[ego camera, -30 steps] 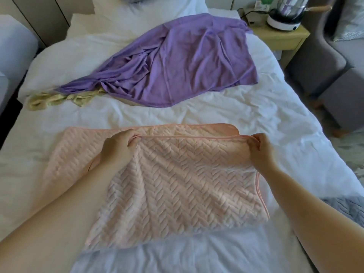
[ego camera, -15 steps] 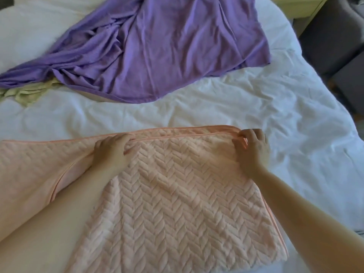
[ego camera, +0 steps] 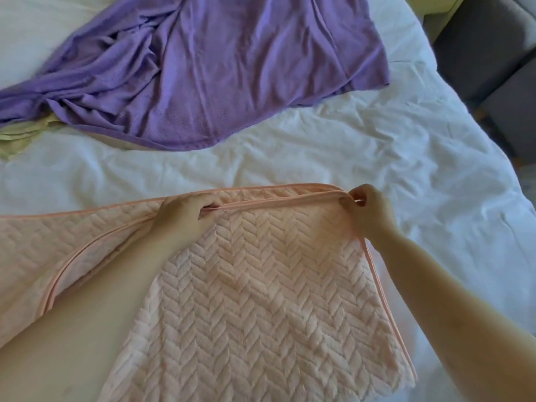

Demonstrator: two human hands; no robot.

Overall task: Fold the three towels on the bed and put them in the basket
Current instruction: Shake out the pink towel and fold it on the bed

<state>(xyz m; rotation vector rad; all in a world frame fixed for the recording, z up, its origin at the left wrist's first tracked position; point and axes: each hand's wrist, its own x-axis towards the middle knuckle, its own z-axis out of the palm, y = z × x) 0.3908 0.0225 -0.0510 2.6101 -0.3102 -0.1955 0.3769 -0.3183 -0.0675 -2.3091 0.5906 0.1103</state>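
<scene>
Pink herringbone-quilted towel (ego camera: 261,300) is pinched at its piped far edge by fingers of left hand (ego camera: 185,217) and right hand (ego camera: 369,214). Judged soft, light, floppy; corners are best held.

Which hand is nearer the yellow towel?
Left. The left hand pinches the pink towel mid-edge, right of and below the yellow towel; the right hand pinches its right corner, farther right.
</scene>
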